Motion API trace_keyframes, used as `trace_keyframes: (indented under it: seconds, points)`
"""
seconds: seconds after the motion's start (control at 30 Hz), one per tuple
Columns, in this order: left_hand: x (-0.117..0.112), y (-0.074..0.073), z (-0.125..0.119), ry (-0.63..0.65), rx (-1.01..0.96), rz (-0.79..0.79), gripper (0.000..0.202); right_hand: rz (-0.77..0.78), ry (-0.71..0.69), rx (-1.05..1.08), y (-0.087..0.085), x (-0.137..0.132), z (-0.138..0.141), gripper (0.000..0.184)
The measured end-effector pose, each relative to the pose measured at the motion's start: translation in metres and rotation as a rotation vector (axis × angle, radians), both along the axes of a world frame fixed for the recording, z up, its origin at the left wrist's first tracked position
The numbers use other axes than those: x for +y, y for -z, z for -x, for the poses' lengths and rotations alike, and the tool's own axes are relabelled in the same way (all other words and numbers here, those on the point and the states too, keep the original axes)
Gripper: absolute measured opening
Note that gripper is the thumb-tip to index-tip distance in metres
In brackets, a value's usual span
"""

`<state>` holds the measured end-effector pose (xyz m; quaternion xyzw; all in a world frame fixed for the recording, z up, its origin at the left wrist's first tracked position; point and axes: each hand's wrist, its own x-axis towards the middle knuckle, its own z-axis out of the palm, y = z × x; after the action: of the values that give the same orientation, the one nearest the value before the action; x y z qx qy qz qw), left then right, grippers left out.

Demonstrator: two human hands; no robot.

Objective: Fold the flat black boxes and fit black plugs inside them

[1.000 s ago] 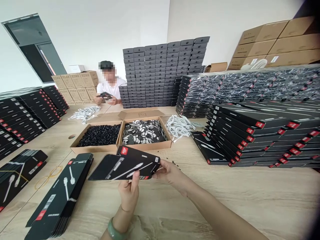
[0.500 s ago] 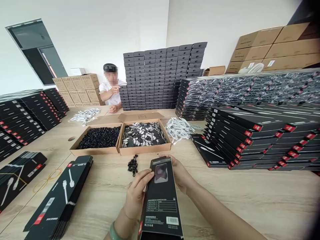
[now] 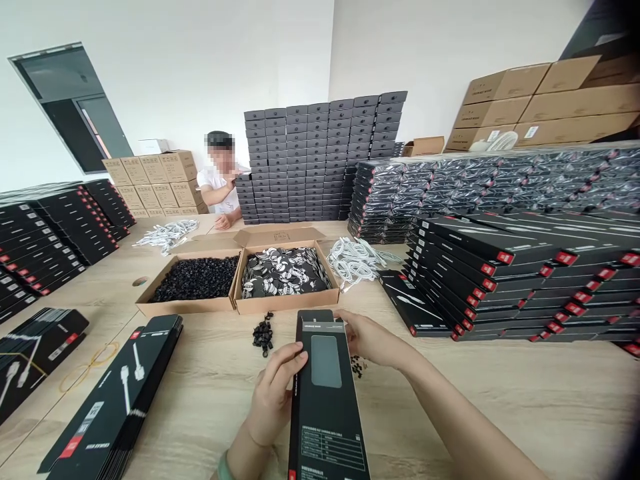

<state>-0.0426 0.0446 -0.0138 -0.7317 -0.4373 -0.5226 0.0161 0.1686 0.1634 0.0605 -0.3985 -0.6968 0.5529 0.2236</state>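
My left hand is closed round the left edge of a black cable box, its thumb resting on the front beside a rounded grey window. The box stands tilted before me, printed with white text and a table; its lower end runs out of view. At the box's upper right corner is my right hand, fingers bent against the edge by the top flap, fingertips partly hidden behind it. Small black pieces lie in a heap beyond my left hand, and a few more show behind the box.
Open cartons hold small black parts and black-and-white discs. White cables lie behind. Flat boxes and a yellow band are at left, stacked boxes at right. A person sits across the table.
The box has tipped and shifted slightly right, so less of its lower end shows. Its window, dark before, looks plain grey, and its top flap stands higher. Both hands stay on it.
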Motion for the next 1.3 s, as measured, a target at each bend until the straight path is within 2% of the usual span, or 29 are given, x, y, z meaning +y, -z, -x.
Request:
trace_keyframes:
  seconds: [0.1,0.2,0.33,0.37,0.43,0.53,0.6,0.73,0.8,0.87,0.93,1.03,1.17,1.23,1.3]
  points:
    - [0.001,0.003,-0.001,-0.029,-0.01,0.003,0.048,0.046,-0.049,-0.026,-0.005,0.004,-0.01,0.023]
    - [0.002,0.008,-0.001,-0.048,-0.007,0.028,0.048,0.098,-0.102,0.002,-0.016,-0.002,-0.009,0.045]
    - [0.004,0.008,-0.003,0.0,-0.063,0.108,0.044,0.21,-0.185,0.122,-0.027,-0.011,0.0,0.038]
    - [0.004,0.005,-0.005,0.016,-0.149,0.135,0.043,0.219,-0.194,0.145,-0.028,-0.012,0.002,0.037]
    - [0.004,-0.006,-0.01,0.046,-0.461,0.249,0.041,0.217,-0.199,0.159,-0.029,-0.014,0.006,0.037]
    - [0.005,-0.025,-0.02,0.184,-1.016,0.632,0.047,0.218,-0.198,0.147,-0.026,-0.018,0.014,0.039]
    - [0.006,-0.032,-0.025,0.309,-1.19,0.848,0.052,0.225,-0.193,0.124,-0.022,-0.022,0.018,0.042]
    - [0.006,-0.036,-0.027,0.386,-1.247,0.946,0.046,0.216,-0.168,0.009,-0.01,-0.019,0.017,0.047]
    - [0.003,-0.039,-0.026,0.448,-1.247,1.025,0.045,0.129,-0.077,-0.029,-0.004,-0.011,0.015,0.049]
    - [-0.004,-0.045,-0.024,0.564,-1.218,1.118,0.045,0.014,0.038,-0.021,0.003,0.001,0.019,0.047]
    - [-0.011,-0.051,-0.024,0.724,-1.172,1.216,0.044,-0.058,0.095,0.0,0.013,0.012,0.033,0.04]
    - [-0.018,-0.053,-0.026,0.887,-1.184,1.315,0.043,-0.09,0.035,0.003,0.031,0.016,0.072,0.025]
    - [-0.018,-0.049,-0.028,0.814,-1.312,1.255,0.038,-0.088,-0.085,-0.002,0.056,0.005,0.123,0.017]
    - [-0.016,-0.049,-0.028,0.786,-1.343,1.198,0.035,-0.061,-0.103,-0.011,0.064,0.001,0.135,0.013]
    - [-0.014,-0.051,-0.027,0.777,-1.378,1.135,0.033,-0.023,-0.082,-0.003,0.067,0.001,0.136,0.014]
